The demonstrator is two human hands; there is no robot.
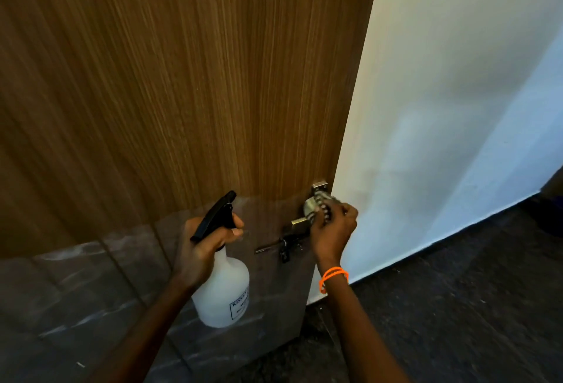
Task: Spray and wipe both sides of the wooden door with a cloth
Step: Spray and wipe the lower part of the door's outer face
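The left hand (201,245) grips the spray bottle (224,288); right hand (333,230) fingers clutch a half-hidden cloth (320,205) against the door (182,77).

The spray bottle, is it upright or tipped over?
Roughly upright: the spray bottle hangs nozzle-up from the left hand, leaning slightly, in front of the wooden door.

Below you, right of the door (182,77), the floor (457,306) is dark and speckled, running up to the foot of the white wall (457,108). Left of the door's lower edge it turns to glossy grey marbled tiles (61,306), with thin joints between them. One small pale fleck (80,364) lies on those tiles. Far to the door's right, by the wall, sits a dark shape (553,199), too cropped to make out.
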